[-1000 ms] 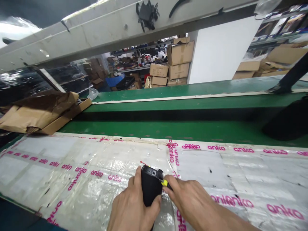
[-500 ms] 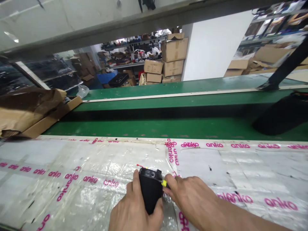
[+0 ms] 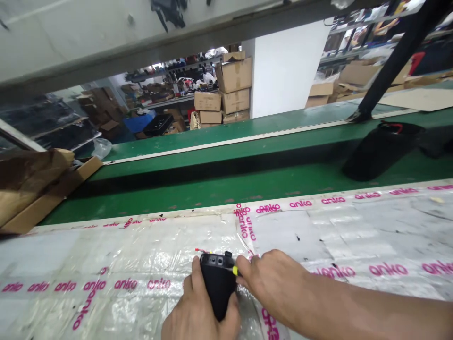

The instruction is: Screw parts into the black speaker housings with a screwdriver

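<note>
My left hand is wrapped round a black fabric-covered device with a smooth dark end panel that has two round holes. A thin red-tipped wire sticks out beyond its far end. At the right side of that panel, my right hand pinches a small tool with a yellow part; its tip is hidden against the device. The device is held over a bench covered in clear plastic and pink-printed "anko" tape.
Beyond the bench runs a green conveyor surface. A black cylinder with red wire lies on it at the right. An open cardboard box is at the left. A dark post stands right; a grey beam crosses above.
The view has turned to the right, so the background has shifted left and the black cylinder shows more fully. Both hands keep their hold at the device.
</note>
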Motion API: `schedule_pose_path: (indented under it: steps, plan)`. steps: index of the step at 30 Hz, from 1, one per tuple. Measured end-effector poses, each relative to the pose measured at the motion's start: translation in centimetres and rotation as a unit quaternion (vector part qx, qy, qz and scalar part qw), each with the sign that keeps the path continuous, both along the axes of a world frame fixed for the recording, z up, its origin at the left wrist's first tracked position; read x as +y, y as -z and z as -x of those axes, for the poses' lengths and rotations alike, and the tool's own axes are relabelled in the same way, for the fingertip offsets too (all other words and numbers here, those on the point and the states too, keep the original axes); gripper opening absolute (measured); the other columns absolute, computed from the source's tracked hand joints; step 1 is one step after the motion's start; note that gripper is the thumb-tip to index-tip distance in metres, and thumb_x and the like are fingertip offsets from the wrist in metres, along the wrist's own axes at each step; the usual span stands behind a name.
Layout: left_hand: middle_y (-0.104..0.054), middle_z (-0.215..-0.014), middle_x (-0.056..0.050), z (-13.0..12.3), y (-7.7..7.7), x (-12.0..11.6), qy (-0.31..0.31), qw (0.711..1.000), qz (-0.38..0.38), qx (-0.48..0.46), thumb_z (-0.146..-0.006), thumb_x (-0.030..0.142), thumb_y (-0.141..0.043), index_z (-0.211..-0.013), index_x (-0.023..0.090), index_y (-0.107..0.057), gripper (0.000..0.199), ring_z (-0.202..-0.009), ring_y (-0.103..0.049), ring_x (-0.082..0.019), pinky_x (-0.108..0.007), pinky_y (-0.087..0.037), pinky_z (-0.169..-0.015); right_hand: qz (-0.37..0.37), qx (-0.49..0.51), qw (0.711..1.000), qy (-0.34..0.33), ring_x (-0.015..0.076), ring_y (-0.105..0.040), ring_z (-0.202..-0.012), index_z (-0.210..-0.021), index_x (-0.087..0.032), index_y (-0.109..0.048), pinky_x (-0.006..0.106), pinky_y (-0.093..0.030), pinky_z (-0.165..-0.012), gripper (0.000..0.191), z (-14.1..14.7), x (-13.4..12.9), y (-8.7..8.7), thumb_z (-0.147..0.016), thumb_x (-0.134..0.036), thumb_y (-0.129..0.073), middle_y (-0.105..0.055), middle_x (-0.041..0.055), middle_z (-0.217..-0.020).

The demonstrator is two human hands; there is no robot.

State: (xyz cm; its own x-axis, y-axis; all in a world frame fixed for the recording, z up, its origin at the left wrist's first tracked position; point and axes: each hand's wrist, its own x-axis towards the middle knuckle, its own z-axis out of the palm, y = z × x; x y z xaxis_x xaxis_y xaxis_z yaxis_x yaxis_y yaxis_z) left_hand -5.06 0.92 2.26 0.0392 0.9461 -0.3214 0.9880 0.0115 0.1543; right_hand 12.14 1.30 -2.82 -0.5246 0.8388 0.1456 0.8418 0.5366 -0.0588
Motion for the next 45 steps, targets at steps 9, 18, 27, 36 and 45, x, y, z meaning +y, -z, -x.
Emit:
schedule_pose_path:
  steps: [9,18,27,36,45]
  plan:
    - [-0.054,-0.142,-0.018,2.3,0.7,0.5,-0.035,0.997,0.006,-0.069,-0.085,0.047,-0.043,-0.151,0.013,-0.021,0.077,-0.121,-0.060,-0.033,-0.044,-0.047,-0.096,0.086,0.182,0.979,0.014,0.0193,-0.062,-0.060,-0.100,-0.021,-0.050,0.029,-0.030,-0.051,0.013,-0.4,0.7,-1.3,-0.105,-0.032,-0.045,-0.065,-0.0013,-0.073]
    - [-0.040,-0.153,-0.013,2.5,0.2,-0.7,-0.045,0.994,-0.004,-0.103,-0.087,0.045,-0.039,-0.153,0.011,-0.022,0.077,-0.136,-0.047,-0.027,-0.038,-0.040,-0.108,0.177,0.268,0.945,0.066,0.0253,-0.060,-0.075,-0.106,-0.026,-0.050,0.030,-0.034,-0.058,0.031,-1.6,-0.3,-2.6,-0.107,-0.048,-0.029,-0.059,0.0019,-0.078]
    - [-0.045,-0.150,-0.015,0.6,0.4,-1.2,-0.015,0.999,-0.032,-0.039,-0.080,0.039,-0.052,-0.152,0.010,-0.024,0.083,-0.118,-0.061,-0.029,-0.037,-0.049,-0.096,0.177,0.183,0.965,0.058,0.0275,-0.061,-0.070,-0.108,-0.026,-0.050,0.031,-0.026,-0.054,0.028,-2.4,-1.5,-0.7,-0.107,-0.046,-0.030,-0.060,0.0028,-0.075]
    - [-0.051,-0.141,-0.013,-0.9,1.0,-1.3,-0.007,0.992,-0.119,0.044,-0.084,0.034,-0.055,-0.151,0.012,-0.025,0.077,-0.108,-0.065,-0.027,-0.038,-0.054,-0.081,0.109,0.105,0.988,0.021,0.0243,-0.063,-0.060,-0.103,-0.022,-0.048,0.033,-0.021,-0.051,0.011,-1.3,-0.8,-0.3,-0.107,-0.031,-0.042,-0.064,0.0008,-0.076]
    - [-0.054,-0.139,-0.015,-0.6,1.4,-1.3,0.008,0.990,-0.134,0.035,-0.084,0.034,-0.054,-0.150,0.010,-0.026,0.076,-0.109,-0.065,-0.027,-0.035,-0.054,-0.080,0.088,0.097,0.991,0.021,0.0239,-0.066,-0.057,-0.102,-0.021,-0.046,0.034,-0.022,-0.049,0.007,-0.8,-0.3,0.1,-0.104,-0.027,-0.050,-0.065,-0.0014,-0.073]
